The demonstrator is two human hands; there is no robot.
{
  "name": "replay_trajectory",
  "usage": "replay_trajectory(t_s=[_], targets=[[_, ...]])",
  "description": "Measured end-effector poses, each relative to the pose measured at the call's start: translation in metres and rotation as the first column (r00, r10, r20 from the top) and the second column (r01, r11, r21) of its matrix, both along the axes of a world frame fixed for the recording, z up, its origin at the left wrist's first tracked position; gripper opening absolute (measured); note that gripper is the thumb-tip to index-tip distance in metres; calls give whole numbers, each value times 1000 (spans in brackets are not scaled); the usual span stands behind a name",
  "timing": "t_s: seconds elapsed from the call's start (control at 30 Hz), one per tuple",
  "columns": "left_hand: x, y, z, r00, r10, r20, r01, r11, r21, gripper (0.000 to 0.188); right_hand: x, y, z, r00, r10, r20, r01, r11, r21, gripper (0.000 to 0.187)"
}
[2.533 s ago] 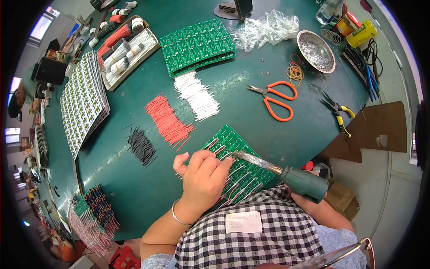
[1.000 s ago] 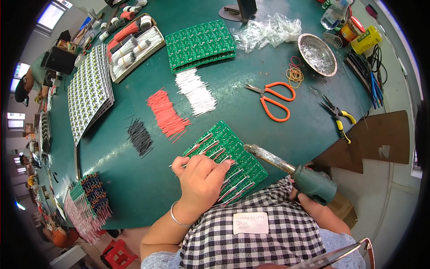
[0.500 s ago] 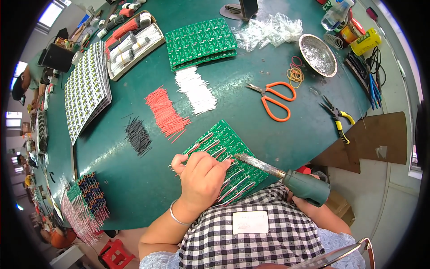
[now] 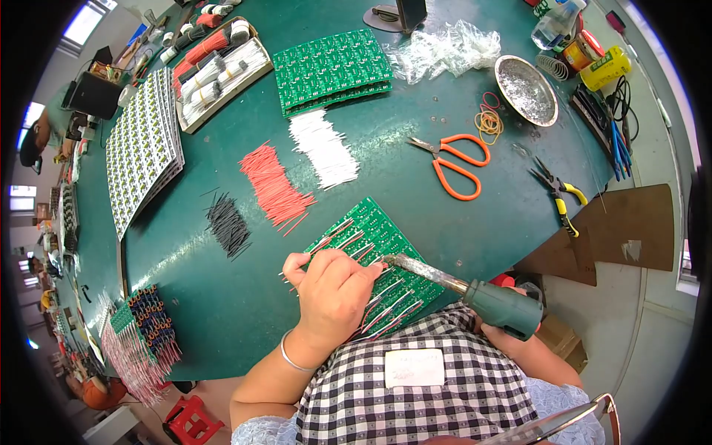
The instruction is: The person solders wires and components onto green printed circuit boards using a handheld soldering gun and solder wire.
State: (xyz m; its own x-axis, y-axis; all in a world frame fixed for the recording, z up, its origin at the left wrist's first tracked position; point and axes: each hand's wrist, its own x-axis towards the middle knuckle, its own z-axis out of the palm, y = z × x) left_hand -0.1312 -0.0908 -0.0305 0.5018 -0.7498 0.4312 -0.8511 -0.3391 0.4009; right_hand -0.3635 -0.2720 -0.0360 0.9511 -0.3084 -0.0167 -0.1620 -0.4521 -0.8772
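Note:
In front of me a green circuit board panel [image 4: 375, 217] lies on the table, with rows of short red, white and dark wires [image 4: 391, 310] across it. My left hand [image 4: 334, 297] rests over the panel, fingers curled, thumb and forefinger pinching a thin wire whose reddish end shows at the fingertips. My right hand [image 4: 498, 338], partly hidden, grips a soldering iron [image 4: 508, 310] by its thick green handle. The iron's tip meets the panel right beside my left fingertips; whether it touches the wire I cannot tell.
Beyond the panel lie piles of black wires [image 4: 228, 225], red wires [image 4: 273, 185] and white wires [image 4: 324, 150]. Orange-handled scissors [image 4: 458, 167], pliers [image 4: 558, 196] and a metal bowl [image 4: 551, 111] are to the right. Stacked green boards [image 4: 332, 70] stand behind; wired boards [image 4: 152, 322] lie left.
The soldering iron's handle has shifted very slightly left and down with my right hand. My left hand stays nearly where it was.

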Motion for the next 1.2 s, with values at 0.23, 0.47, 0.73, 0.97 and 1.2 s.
replay_trajectory(t_s=[0.23, 0.47, 0.73, 0.97, 1.2], targets=[[0, 0, 0, 1000, 1, 2, -1, 1000, 11, 18, 8, 5, 8, 971, -214, -105, 238, 847, 475, 22], [0, -1, 0, 1000, 0, 15, -1, 1000, 12, 19, 8, 2, 4, 987, -158, -15, 149, 896, 419, 17], [5, 11, 13, 999, -1, 37, -3, 995, 97, 16, 0, -2, 0, 993, -115, 27, 97, 924, 369, 20], [8, 24, 29, 995, 84, -54, -76, 988, 136, 14, 3, 0, -2, 976, -209, 53, 169, 895, 412, 17], [-15, 1, 10, 1000, -22, -6, 22, 999, 38, 18, -4, -9, 9, 999, -20, -28, 24, 986, 164, 31]])
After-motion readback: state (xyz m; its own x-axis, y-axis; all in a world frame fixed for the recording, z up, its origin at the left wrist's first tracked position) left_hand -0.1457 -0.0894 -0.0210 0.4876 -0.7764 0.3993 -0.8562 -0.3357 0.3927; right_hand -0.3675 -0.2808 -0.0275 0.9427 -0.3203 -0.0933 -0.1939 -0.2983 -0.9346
